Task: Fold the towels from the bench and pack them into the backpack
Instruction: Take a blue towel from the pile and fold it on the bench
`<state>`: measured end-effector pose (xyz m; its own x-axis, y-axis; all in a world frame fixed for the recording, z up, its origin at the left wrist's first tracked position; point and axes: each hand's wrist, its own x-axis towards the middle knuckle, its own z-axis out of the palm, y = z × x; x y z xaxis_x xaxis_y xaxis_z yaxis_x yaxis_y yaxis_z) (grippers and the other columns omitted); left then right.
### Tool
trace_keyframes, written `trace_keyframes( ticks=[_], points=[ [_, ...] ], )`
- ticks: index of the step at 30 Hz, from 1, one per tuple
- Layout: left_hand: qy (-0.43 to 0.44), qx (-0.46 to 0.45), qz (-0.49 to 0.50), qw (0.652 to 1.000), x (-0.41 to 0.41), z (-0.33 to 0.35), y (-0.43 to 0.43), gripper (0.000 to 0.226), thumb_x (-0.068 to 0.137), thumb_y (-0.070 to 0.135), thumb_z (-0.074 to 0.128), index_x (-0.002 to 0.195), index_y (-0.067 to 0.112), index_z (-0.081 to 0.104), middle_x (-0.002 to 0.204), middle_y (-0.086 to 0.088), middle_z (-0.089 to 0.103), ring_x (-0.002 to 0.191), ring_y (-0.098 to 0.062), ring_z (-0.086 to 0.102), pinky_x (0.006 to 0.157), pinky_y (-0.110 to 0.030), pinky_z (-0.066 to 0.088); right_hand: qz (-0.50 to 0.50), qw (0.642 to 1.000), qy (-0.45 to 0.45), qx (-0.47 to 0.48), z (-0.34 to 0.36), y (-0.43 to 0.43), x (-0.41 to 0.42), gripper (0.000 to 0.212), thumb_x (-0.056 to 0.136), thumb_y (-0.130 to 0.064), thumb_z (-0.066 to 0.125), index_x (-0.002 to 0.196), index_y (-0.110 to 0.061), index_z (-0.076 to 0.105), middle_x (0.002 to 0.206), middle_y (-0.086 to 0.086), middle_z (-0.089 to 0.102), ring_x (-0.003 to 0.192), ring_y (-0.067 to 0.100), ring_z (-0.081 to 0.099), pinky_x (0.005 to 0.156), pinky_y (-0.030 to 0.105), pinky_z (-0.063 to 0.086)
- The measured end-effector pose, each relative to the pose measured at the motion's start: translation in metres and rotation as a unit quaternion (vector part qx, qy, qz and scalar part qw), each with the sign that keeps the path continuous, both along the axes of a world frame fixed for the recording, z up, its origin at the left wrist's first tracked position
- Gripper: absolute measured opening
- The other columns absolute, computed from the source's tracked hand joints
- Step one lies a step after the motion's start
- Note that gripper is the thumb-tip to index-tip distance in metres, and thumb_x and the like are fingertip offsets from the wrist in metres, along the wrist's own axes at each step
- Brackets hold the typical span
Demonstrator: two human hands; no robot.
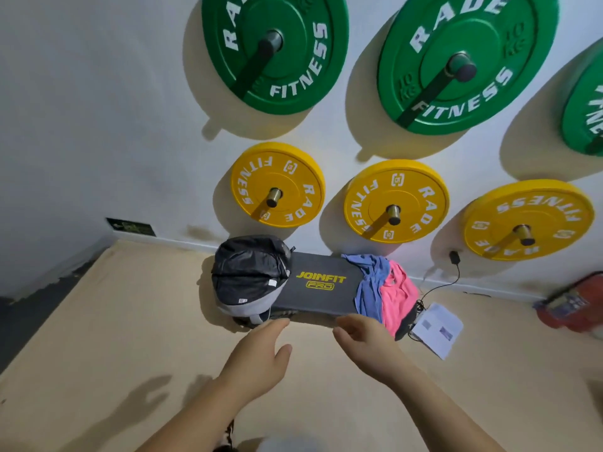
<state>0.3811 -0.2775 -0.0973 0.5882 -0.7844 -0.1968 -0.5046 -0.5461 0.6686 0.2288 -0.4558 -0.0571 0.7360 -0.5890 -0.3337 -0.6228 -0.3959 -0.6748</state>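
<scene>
two towels lie bunched on the right end of the counter, a low dark padded one with yellow lettering, set against the white wall. the blue towel is crumpled on the left of the pair and hangs over the near edge. the pink towel touches it on the right and droops over the edge too. neither is folded. the backpack, black with a grey lower part, sits at the left end of the counter, bulging; whether it is zipped i cannot tell.

both hands reach forward over the tan floor, just short of the counter's near edge. the left hand has its fingers straight and together, thumb spread, and holds nothing. the right hand has its fingers loosely bent and relaxed, also holding nothing. it is near the hanging part of the blue towel but apart from it.

on the floor right of the counter lies a white sheet of paper, beside a black cable that runs up to a plug on the wall. a red object sits farther right. three yellow weight plates hang on the wall, with green weight plates above them.
</scene>
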Motion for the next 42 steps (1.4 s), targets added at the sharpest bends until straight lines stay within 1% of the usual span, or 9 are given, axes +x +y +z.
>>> trace_keyframes(
  ticks=[5, 9, 15, 18, 22, 30, 34, 37, 42],
  points=[
    [0.031, 0.013, -0.060, 0.998, 0.105, -0.035, -0.090, 0.046, 0.094, 0.032, 0.060, 0.139, 0.024, 0.054, 0.129, 0.013, 0.061, 0.121, -0.008, 0.058, 0.100, -0.030, 0.048, -0.107, 0.993, 0.010, 0.038, -0.016, -0.063, 0.073, 0.014, 0.096, -0.029, 0.055, 0.096, -0.026, 0.069, 0.077, -0.013, 0.063, 0.059, -0.010, 0.055, 0.056, 0.005, 0.039],
    [0.041, 0.020, -0.076, 0.996, 0.147, -0.043, -0.163, 0.047, 0.093, 0.028, 0.061, 0.139, 0.023, 0.053, 0.131, 0.010, 0.060, 0.115, -0.010, 0.062, 0.094, -0.031, 0.052, -0.183, 0.981, -0.008, 0.070, -0.019, -0.119, 0.101, 0.019, 0.097, -0.023, 0.057, 0.102, -0.019, 0.074, 0.086, -0.008, 0.073, 0.079, 0.000, 0.065, 0.073, 0.018, 0.051],
    [0.059, 0.031, -0.121, 0.990, 0.156, -0.072, -0.297, 0.052, 0.096, 0.033, 0.057, 0.146, 0.035, 0.042, 0.136, 0.019, 0.051, 0.114, 0.000, 0.058, 0.089, -0.024, 0.051, -0.244, 0.966, -0.007, 0.090, -0.067, -0.253, 0.098, 0.017, 0.096, -0.020, 0.055, 0.098, -0.017, 0.072, 0.076, -0.005, 0.069, 0.063, 0.005, 0.057, 0.069, 0.027, 0.053],
    [0.074, 0.040, -0.113, 0.990, 0.147, -0.109, -0.364, 0.057, 0.095, 0.035, 0.059, 0.148, 0.037, 0.040, 0.139, 0.019, 0.051, 0.113, 0.003, 0.058, 0.095, -0.026, 0.052, -0.253, 0.963, 0.007, 0.095, -0.118, -0.333, 0.094, 0.017, 0.097, -0.021, 0.053, 0.101, -0.022, 0.070, 0.084, 0.010, 0.073, 0.065, 0.015, 0.057, 0.058, 0.018, 0.049],
    [0.113, 0.045, -0.085, 0.989, 0.138, -0.175, -0.432, 0.056, 0.094, 0.030, 0.061, 0.147, 0.036, 0.043, 0.140, 0.017, 0.053, 0.112, 0.006, 0.059, 0.100, -0.030, 0.051, -0.273, 0.958, 0.014, 0.087, -0.209, -0.412, 0.101, 0.020, 0.095, -0.019, 0.051, 0.096, -0.008, 0.068, 0.092, 0.018, 0.070, 0.076, 0.035, 0.063, 0.063, 0.029, 0.045],
    [0.103, 0.036, -0.122, 0.987, 0.178, -0.368, -0.493, 0.055, 0.097, 0.033, 0.057, 0.149, 0.038, 0.040, 0.140, 0.023, 0.049, 0.115, 0.010, 0.056, 0.103, -0.027, 0.048, -0.337, 0.931, -0.016, 0.135, -0.438, -0.457, 0.154, 0.020, 0.095, -0.021, 0.059, 0.077, -0.014, 0.064, 0.064, -0.005, 0.059, 0.060, 0.007, 0.051, 0.067, 0.026, 0.045],
    [0.090, 0.012, -0.146, 0.985, 0.194, -0.480, -0.502, 0.051, 0.097, 0.032, 0.056, 0.146, 0.040, 0.043, 0.139, 0.029, 0.048, 0.114, 0.013, 0.055, 0.103, -0.026, 0.048, -0.369, 0.927, -0.022, 0.058, -0.548, -0.481, 0.175, 0.020, 0.096, -0.023, 0.062, 0.115, -0.017, 0.063, 0.098, -0.005, 0.068, 0.083, 0.001, 0.061, 0.069, 0.011, 0.043],
    [0.071, -0.003, -0.166, 0.983, 0.203, -0.543, -0.507, 0.051, 0.097, 0.034, 0.056, 0.146, 0.040, 0.042, 0.139, 0.030, 0.048, 0.113, 0.014, 0.054, 0.102, -0.026, 0.049, -0.354, 0.934, 0.009, -0.045, -0.608, -0.503, 0.181, 0.022, 0.091, -0.022, 0.065, 0.094, -0.001, 0.065, 0.085, 0.012, 0.070, 0.081, 0.028, 0.066, 0.070, 0.036, 0.050],
    [0.032, -0.044, -0.182, 0.982, 0.216, -0.598, -0.511, 0.052, 0.097, 0.032, 0.054, 0.148, 0.038, 0.042, 0.140, 0.027, 0.049, 0.116, 0.012, 0.054, 0.103, -0.024, 0.048, -0.290, 0.934, 0.063, -0.199, -0.657, -0.514, 0.178, 0.036, 0.087, -0.018, 0.058, 0.055, -0.016, 0.042, 0.051, -0.001, 0.044, 0.049, 0.017, 0.042, 0.045, 0.032, 0.031]
  ],
)
